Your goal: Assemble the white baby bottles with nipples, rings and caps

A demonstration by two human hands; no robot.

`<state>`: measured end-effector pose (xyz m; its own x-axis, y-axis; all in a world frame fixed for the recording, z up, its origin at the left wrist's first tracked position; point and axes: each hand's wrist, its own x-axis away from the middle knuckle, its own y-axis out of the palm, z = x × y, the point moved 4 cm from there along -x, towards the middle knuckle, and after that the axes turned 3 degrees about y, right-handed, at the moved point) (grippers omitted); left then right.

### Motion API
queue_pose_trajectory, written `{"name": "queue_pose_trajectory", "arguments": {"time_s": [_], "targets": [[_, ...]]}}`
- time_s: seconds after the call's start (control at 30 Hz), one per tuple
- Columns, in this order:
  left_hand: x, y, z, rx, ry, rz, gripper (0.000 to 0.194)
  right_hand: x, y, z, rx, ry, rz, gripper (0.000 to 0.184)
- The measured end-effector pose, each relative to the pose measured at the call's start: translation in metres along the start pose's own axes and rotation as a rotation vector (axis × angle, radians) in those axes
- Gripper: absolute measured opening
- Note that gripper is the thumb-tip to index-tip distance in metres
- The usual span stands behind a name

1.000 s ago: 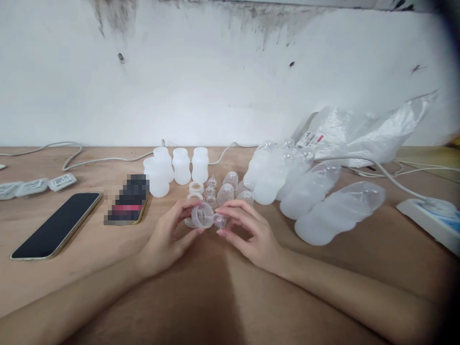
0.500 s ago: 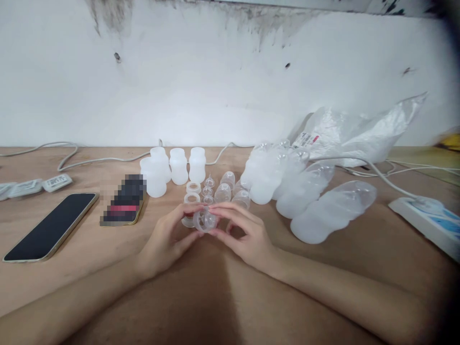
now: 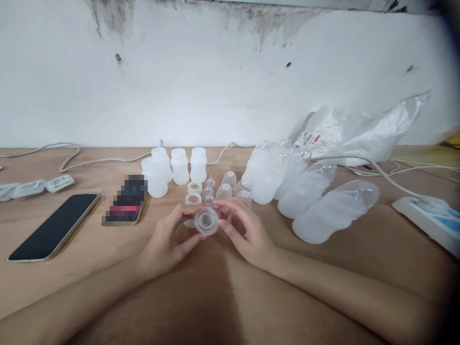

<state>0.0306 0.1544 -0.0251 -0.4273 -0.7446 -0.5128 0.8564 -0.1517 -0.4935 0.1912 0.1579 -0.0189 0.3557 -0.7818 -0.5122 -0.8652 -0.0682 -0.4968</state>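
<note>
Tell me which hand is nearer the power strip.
Right. The right hand is left of the power strip, with a frosted bottle partly between; the left hand, holding the clear ring, is farther left, so more distant.

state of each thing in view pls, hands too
left hand, curled, holding clear ring
clear ring, clear piece inside
right hand, fingertips at ring's edge, contact unclear
white bottles, standing, uncapped
capped bottles, clear domes on
left phone, flat, screen dark
other phone, flat, screen pixelated
bag, crumpled
power strip, plug on it
</note>
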Motion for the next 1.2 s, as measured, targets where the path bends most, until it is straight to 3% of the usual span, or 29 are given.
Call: {"name": "queue_pose_trajectory", "arguments": {"time_s": [0.23, 0.57, 0.73, 0.9, 1.03, 1.2], "targets": [[0.001, -0.001, 0.006, -0.164, 0.112, 0.001, 0.031, 0.000, 0.012, 0.010, -0.296, 0.253, -0.122, 0.027], [0.000, -0.001, 0.016, -0.166, 0.164, -0.031, 0.036, 0.001, 0.015, 0.012, -0.427, 0.387, -0.066, 0.029], [-0.003, -0.003, 0.012, -0.123, 0.071, 0.007, 0.022, 0.005, 0.014, 0.007, -0.377, 0.298, -0.076, 0.031], [0.000, -0.002, -0.005, 0.110, -0.094, 0.034, 0.014, 0.004, 0.009, -0.003, -0.235, 0.107, -0.147, 0.028], [0.001, -0.001, -0.013, 0.250, -0.174, 0.072, 0.013, 0.000, 0.008, -0.002, -0.017, 0.108, -0.158, 0.028], [0.002, 0.003, -0.016, 0.307, -0.168, 0.034, 0.012, -0.001, 0.010, -0.003, 0.024, 0.078, -0.221, 0.019]]}}
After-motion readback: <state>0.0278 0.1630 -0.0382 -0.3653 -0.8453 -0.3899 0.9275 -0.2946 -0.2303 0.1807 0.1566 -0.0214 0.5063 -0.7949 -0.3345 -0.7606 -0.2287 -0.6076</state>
